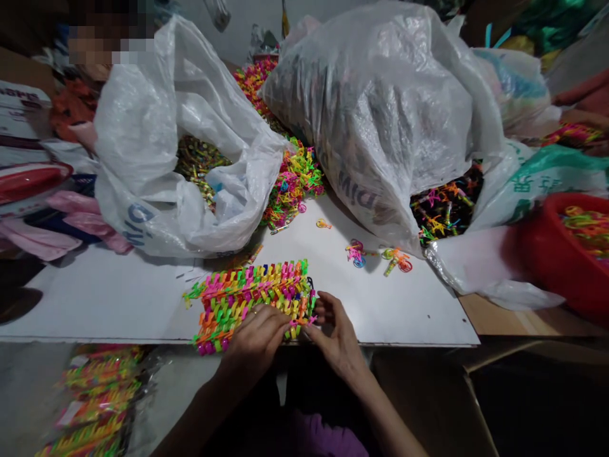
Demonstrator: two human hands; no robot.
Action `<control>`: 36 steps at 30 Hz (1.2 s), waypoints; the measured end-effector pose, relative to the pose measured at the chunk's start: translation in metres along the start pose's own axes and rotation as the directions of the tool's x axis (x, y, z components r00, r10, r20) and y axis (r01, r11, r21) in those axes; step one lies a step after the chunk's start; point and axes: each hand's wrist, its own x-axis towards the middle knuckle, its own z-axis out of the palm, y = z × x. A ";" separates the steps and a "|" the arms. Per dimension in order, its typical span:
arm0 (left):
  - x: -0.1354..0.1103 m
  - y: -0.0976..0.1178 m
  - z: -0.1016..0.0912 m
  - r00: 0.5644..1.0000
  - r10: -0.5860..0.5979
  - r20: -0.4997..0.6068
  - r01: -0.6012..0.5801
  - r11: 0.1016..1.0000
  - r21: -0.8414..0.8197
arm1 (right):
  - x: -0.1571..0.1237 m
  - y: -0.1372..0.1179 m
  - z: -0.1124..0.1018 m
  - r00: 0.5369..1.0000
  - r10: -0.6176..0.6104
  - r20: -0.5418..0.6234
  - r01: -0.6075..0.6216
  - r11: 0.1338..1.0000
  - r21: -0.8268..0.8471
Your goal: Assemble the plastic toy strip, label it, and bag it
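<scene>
Two bare hands work at the near edge of a white table [404,304]. Close-set rows of small bright plastic pieces [252,285] lie at the table's near edge, left of centre. The left hand [259,327] rests over the near rows, fingers bent and close together, their tips hidden. The right hand [337,333] is at the rows' right end, thumb apart from its curled fingers; whether either hand grips cannot be told. Beyond stand two white plastic bags, the left bag [137,139] open, with a colourful heap [295,184] between them. A red tub [537,254] sits at right
</scene>
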 end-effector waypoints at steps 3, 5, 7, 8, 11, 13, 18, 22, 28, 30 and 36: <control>-0.001 -0.001 0.001 1.000 -0.001 0.017 0.001 1.000 0.015 | -0.002 -0.017 -0.011 0.980 -0.197 0.028 0.197 0.947 -0.253; -0.001 -0.002 0.001 0.999 0.015 0.044 -0.017 0.999 0.031 | 0.000 -0.031 -0.014 0.949 -0.270 0.163 0.313 0.866 -0.389; -0.001 -0.003 0.001 0.998 0.026 0.054 -0.029 0.998 0.050 | 0.005 -0.042 -0.013 0.912 -0.292 0.287 0.402 0.772 -0.493; -0.001 -0.003 0.001 0.998 0.035 0.060 -0.039 0.998 0.055 | 0.009 -0.046 -0.012 0.897 -0.294 0.330 0.434 0.727 -0.532; -0.001 -0.003 0.001 0.996 0.044 0.077 -0.048 0.997 0.057 | 0.019 -0.050 -0.015 0.863 -0.282 0.418 0.492 0.652 -0.576; -0.001 -0.003 0.001 0.996 0.036 0.082 -0.041 0.997 0.063 | 0.025 -0.050 -0.019 0.839 -0.265 0.476 0.522 0.642 -0.562; 0.000 0.005 0.008 1.000 -0.011 -0.014 0.013 0.990 0.142 | 0.033 -0.052 -0.026 0.783 -0.274 0.559 0.590 0.612 -0.526; 0.000 0.014 0.012 0.993 -0.040 -0.114 0.064 0.973 0.220 | 0.024 -0.045 -0.034 0.861 -0.312 0.402 0.482 0.753 -0.449; 0.002 0.019 0.009 0.994 -0.030 -0.103 0.058 0.958 0.281 | 0.007 0.002 -0.038 0.990 -0.044 0.134 0.081 0.957 -0.277; 0.007 0.021 0.012 0.997 0.011 -0.080 0.012 0.957 0.291 | 0.006 0.015 -0.026 0.984 0.005 0.179 0.047 0.957 -0.288; 0.017 0.019 0.029 0.980 0.196 -0.029 -0.177 0.931 0.321 | 0.004 0.016 0.002 0.958 -0.150 0.243 0.241 0.880 -0.408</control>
